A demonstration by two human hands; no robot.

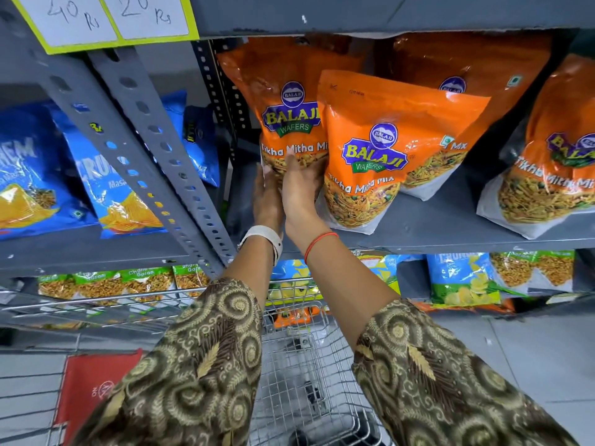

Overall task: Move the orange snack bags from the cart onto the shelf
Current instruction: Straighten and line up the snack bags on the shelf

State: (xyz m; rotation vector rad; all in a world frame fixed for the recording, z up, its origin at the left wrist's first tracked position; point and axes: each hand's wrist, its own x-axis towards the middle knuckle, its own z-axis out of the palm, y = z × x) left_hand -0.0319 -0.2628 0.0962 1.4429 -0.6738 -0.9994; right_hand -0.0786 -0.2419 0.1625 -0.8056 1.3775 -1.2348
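Both my arms reach up toward the grey metal shelf (434, 230), and my hands meet at the lower part of one orange Balaji Tikha Mitha Mix bag (283, 101) that stands upright at the left end of the row, at about eleven o'clock from the frame's centre; my left hand (267, 197) lies flat against the bag's lower left side with the fingers stretched upward, and my right hand (301, 185) presses open-palmed on its front, the fingertips (291, 156) reaching the printed name; neither hand is curled shut, both simply press against the bag; a white watch band (269, 238) circles my left wrist and a red thread (318, 243) my right; a second orange bag (386, 146) stands just to the right, overlapping the first one's front edge, with a third (467, 69) behind it at one o'clock and a fourth (553, 156) at three o'clock near the frame's edge; blue Crunchem chip bags (106, 181) fill the neighbouring bay at nine o'clock, past the perforated grey upright (154, 149); handwritten price cards (106, 17) hang at eleven o'clock on the shelf above; below my patterned sleeves (199, 358) the wire cart (306, 365) sits at six o'clock, an orange packet (291, 318) showing at its far end; a red bag (93, 391) lies at seven o'clock.
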